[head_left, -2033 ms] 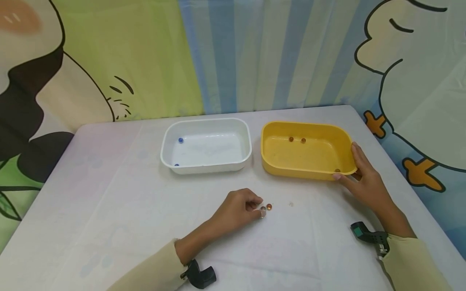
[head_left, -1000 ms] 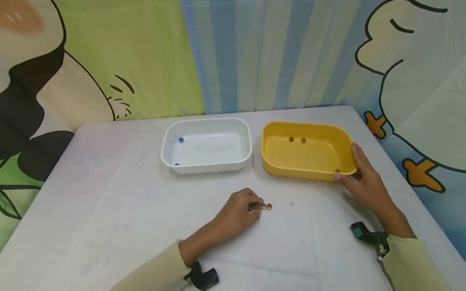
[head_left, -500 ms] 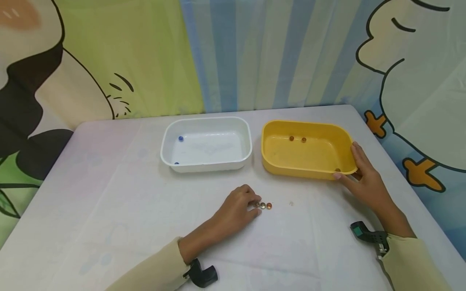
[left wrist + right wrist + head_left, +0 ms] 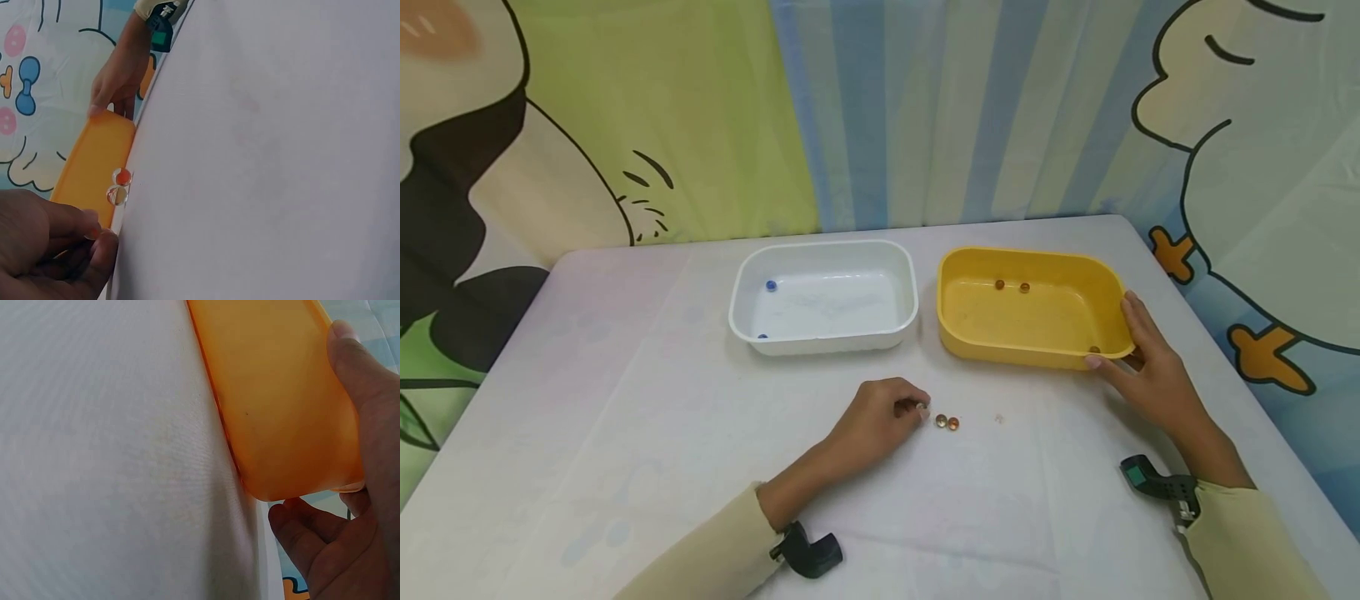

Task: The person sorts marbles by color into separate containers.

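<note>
My left hand pinches a small glass marble between thumb and fingertips, close over the table; the fingers mostly cover it. Just right of it, a clear marble and an orange-tinted marble sit side by side on the cloth. My right hand grips the right end of the yellow plastic tray, thumb at the near corner and fingers at the end wall. Inside that tray are orange marbles, two toward the back and one at the near right corner.
Left of the yellow tray stands a white tray with two blue marbles at its left side. A pale cloth covers the table. Behind and to the right hangs a printed cartoon curtain.
The left fingers were at the left end of a row of three marbles; they now pinch the leftmost one, slightly left and away from the other two. The right hand stays at the tray.
</note>
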A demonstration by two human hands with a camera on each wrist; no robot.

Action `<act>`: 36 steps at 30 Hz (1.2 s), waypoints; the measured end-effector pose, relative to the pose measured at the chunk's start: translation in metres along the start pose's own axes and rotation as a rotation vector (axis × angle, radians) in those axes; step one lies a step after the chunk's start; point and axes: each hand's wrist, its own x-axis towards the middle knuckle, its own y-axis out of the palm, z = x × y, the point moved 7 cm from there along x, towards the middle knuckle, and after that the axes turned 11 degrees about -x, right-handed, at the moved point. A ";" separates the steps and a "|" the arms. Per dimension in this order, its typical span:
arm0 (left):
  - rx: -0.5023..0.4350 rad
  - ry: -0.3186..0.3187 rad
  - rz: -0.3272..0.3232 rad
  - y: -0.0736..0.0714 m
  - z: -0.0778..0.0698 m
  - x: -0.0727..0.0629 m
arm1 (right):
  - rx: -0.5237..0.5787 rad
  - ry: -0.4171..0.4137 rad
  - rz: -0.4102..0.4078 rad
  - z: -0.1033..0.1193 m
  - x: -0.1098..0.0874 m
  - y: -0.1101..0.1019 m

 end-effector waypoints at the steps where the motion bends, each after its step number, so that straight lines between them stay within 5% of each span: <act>1: -0.008 -0.001 0.002 -0.001 0.000 0.000 | -0.003 0.002 0.000 0.000 0.000 0.000; 36: -0.084 -0.085 0.020 -0.010 0.004 0.013 | 0.004 -0.011 -0.016 0.000 0.001 0.000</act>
